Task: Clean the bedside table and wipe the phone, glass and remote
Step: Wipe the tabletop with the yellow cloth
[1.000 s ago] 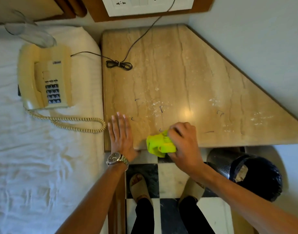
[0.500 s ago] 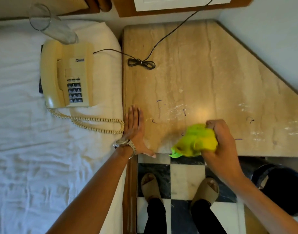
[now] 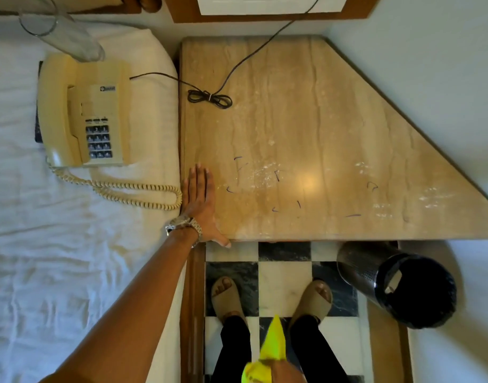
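Note:
The beige marble bedside table (image 3: 306,128) carries white dust smears (image 3: 262,175) and small dark scraps near its front edge. My left hand (image 3: 200,200) lies flat and open on the table's front left corner, a watch on the wrist. Only a sliver of my right hand (image 3: 285,373) shows at the bottom edge, shut on a yellow-green cloth (image 3: 270,352) held above my feet, away from the table. The cream phone (image 3: 82,114) rests on the white bed to the left, with the clear glass (image 3: 60,31) lying behind it. A dark flat object (image 3: 38,128) sticks out from under the phone.
A black cable with a tied coil (image 3: 209,98) runs across the table's back left from the wall socket panel. A perforated metal bin (image 3: 403,286) with a black liner stands on the checkered floor under the table's front right. Grey wall borders the table's slanted right side.
My right hand has pulled the cloth off the table's front edge and back toward my body, down to the frame's bottom. My left hand stays flat on the corner.

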`<state>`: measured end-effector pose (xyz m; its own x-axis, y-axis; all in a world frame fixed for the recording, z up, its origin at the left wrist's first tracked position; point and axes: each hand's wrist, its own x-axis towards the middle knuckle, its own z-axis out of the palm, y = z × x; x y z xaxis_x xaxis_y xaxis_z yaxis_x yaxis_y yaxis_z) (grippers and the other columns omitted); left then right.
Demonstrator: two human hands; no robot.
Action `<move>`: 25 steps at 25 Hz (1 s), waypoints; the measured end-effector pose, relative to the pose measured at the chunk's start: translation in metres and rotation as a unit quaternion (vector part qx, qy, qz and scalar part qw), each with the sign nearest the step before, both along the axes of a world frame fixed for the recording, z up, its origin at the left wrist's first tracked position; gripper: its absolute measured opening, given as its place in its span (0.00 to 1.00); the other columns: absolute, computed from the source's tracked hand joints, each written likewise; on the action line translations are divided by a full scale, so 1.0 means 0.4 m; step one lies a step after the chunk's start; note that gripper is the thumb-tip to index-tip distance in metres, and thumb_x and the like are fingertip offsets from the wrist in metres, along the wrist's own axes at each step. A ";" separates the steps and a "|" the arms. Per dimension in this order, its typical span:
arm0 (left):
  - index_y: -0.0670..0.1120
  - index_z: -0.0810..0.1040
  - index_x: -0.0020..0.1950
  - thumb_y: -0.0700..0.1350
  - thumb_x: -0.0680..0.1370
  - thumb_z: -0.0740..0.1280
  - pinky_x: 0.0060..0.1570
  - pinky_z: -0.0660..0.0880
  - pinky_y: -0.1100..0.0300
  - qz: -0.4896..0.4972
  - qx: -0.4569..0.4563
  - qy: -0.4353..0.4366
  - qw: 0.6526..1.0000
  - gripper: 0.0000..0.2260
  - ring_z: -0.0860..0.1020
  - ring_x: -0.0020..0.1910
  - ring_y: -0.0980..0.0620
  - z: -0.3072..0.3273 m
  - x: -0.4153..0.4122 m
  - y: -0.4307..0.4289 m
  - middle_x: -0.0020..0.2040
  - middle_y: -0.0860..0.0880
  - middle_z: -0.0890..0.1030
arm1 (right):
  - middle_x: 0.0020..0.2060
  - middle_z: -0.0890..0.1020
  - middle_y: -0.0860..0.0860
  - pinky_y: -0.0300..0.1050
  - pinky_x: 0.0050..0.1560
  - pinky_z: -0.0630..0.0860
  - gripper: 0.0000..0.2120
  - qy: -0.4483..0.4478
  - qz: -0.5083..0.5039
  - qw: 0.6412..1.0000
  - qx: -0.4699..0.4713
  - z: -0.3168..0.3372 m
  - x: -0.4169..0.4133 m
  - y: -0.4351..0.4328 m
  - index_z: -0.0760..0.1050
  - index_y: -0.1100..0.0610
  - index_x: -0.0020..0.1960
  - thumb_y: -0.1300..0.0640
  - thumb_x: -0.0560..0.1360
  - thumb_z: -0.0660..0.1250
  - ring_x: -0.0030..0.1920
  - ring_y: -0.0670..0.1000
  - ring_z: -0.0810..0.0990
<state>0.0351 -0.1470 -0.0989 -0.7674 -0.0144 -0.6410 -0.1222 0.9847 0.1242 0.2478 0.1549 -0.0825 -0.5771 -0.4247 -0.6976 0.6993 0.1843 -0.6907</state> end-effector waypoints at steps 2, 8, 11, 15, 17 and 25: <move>0.42 0.19 0.73 0.77 0.42 0.75 0.77 0.33 0.41 0.001 -0.007 0.010 1.000 0.86 0.27 0.77 0.37 0.003 -0.012 -0.014 0.77 0.40 0.24 | 0.37 0.71 0.40 0.28 0.34 0.68 0.21 0.105 0.092 0.983 0.116 -0.043 0.051 0.021 0.58 0.25 0.65 0.24 0.74 0.55 0.36 0.35 0.74; 0.43 0.22 0.76 0.80 0.39 0.71 0.77 0.32 0.42 0.011 0.013 -0.014 1.000 0.86 0.27 0.78 0.39 0.020 -0.003 -0.010 0.78 0.40 0.25 | 0.41 0.85 0.46 0.47 0.39 0.83 0.20 0.126 0.116 0.956 0.239 0.095 -0.204 -0.067 0.67 0.42 0.55 0.33 0.70 0.66 0.38 0.43 0.85; 0.41 0.26 0.78 0.82 0.38 0.68 0.78 0.33 0.41 0.037 0.031 0.006 0.999 0.86 0.28 0.78 0.39 0.023 -0.034 -0.027 0.79 0.39 0.27 | 0.37 0.82 0.49 0.39 0.30 0.76 0.22 0.218 0.056 0.954 0.199 0.140 -0.505 -0.147 0.65 0.48 0.55 0.31 0.75 0.58 0.35 0.47 0.83; 0.39 0.28 0.79 0.75 0.41 0.78 0.78 0.32 0.42 0.108 0.034 0.008 0.994 0.86 0.29 0.78 0.38 0.035 -0.100 -0.033 0.79 0.36 0.29 | 0.45 0.84 0.60 0.51 0.42 0.73 0.18 0.345 -0.009 0.895 0.282 0.155 -0.854 -0.186 0.68 0.59 0.58 0.43 0.81 0.62 0.49 0.65 0.82; 0.40 0.26 0.78 0.75 0.39 0.78 0.74 0.26 0.45 0.115 0.039 -0.004 0.993 0.87 0.25 0.77 0.39 0.033 -0.065 -0.001 0.78 0.37 0.26 | 0.42 0.81 0.57 0.52 0.44 0.73 0.17 0.399 -0.056 0.862 0.306 0.155 -0.923 -0.141 0.70 0.59 0.56 0.45 0.81 0.64 0.48 0.64 0.82; 0.44 0.16 0.72 0.75 0.37 0.76 0.69 0.22 0.45 0.105 0.051 -0.054 0.992 0.88 0.15 0.69 0.41 0.010 -0.073 -0.025 0.71 0.41 0.16 | 0.70 0.70 0.68 0.58 0.75 0.63 0.33 0.433 0.075 0.796 0.415 -0.013 -1.121 -0.140 0.62 0.71 0.74 0.47 0.81 0.64 0.71 0.67 0.69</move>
